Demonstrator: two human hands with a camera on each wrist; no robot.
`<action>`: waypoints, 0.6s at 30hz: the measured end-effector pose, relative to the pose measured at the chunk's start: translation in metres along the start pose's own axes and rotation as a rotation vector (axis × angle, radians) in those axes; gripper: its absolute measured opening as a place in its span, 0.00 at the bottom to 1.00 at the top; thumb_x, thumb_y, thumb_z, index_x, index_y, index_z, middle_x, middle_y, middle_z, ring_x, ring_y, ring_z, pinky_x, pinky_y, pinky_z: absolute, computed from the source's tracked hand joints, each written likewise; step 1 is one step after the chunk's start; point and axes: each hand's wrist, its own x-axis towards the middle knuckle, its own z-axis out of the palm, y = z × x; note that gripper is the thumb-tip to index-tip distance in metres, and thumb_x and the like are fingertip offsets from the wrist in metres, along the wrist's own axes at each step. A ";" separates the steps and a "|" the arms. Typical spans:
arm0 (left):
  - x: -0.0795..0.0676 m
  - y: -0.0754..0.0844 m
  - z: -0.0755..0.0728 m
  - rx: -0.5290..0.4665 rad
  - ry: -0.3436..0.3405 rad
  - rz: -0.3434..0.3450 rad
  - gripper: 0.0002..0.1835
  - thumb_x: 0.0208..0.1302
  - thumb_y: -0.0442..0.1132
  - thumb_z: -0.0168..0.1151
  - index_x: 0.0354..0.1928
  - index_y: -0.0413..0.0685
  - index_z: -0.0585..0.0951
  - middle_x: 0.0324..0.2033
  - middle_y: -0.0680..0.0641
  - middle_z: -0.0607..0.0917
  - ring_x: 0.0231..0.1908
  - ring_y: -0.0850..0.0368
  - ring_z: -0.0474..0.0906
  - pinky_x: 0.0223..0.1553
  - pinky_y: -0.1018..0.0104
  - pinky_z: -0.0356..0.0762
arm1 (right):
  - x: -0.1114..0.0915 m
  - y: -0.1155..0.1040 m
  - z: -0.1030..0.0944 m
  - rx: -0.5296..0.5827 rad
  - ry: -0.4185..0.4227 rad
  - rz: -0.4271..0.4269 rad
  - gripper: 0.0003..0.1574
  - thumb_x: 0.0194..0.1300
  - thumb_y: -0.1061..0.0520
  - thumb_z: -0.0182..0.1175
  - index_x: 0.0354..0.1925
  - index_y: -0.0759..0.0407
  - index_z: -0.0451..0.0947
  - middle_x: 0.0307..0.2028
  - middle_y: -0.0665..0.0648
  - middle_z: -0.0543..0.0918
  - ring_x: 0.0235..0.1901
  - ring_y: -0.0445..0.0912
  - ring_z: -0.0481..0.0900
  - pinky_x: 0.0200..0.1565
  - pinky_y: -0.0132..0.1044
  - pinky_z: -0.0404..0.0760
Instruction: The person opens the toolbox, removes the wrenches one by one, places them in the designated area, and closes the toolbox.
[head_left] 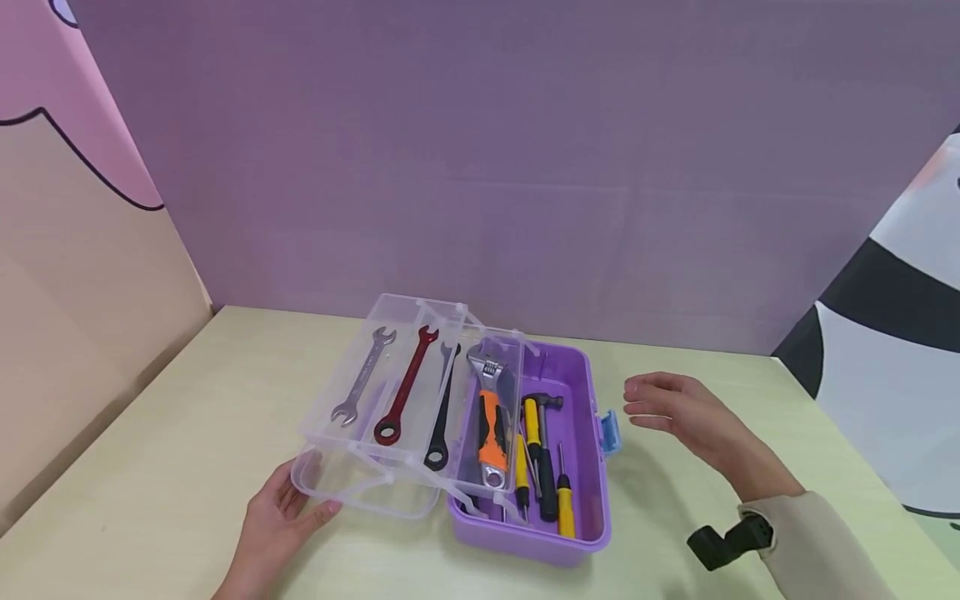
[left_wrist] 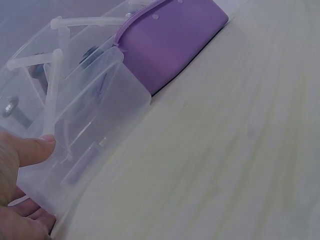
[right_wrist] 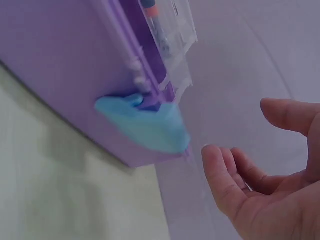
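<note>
A purple toolbox [head_left: 529, 546] stands open, its clear trays [head_left: 408, 454] folded out to the left. The clear lid [head_left: 405, 500] lies beneath them, close to the table. My left hand [head_left: 279, 518] holds the lid's left corner, thumb [left_wrist: 37, 151] at the near wall and the other fingers under the edge. In the trays lie a silver wrench [head_left: 363, 379], a red wrench [head_left: 407, 387], a black wrench [head_left: 442, 408] and an orange-handled adjustable wrench [head_left: 492, 425]. My right hand [head_left: 686, 417] hovers right of the blue latch [head_left: 611, 432], fingers loosely bent, holding nothing.
Inside the purple base lie a hammer [head_left: 547, 492], a yellow-and-black screwdriver [head_left: 565, 504] and other yellow-handled tools [head_left: 521, 467]. The box rests on a pale wooden table [head_left: 187, 400]. A purple panel [head_left: 495, 167] rises behind the table.
</note>
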 end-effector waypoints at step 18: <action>-0.002 0.003 0.000 -0.046 -0.025 0.006 0.39 0.55 0.26 0.67 0.66 0.30 0.58 0.67 0.26 0.60 0.68 0.36 0.57 0.56 0.84 0.71 | 0.018 -0.055 0.027 -0.084 -0.083 -0.024 0.34 0.70 0.51 0.53 0.61 0.76 0.61 0.51 0.63 0.78 0.48 0.51 0.82 0.53 0.36 0.84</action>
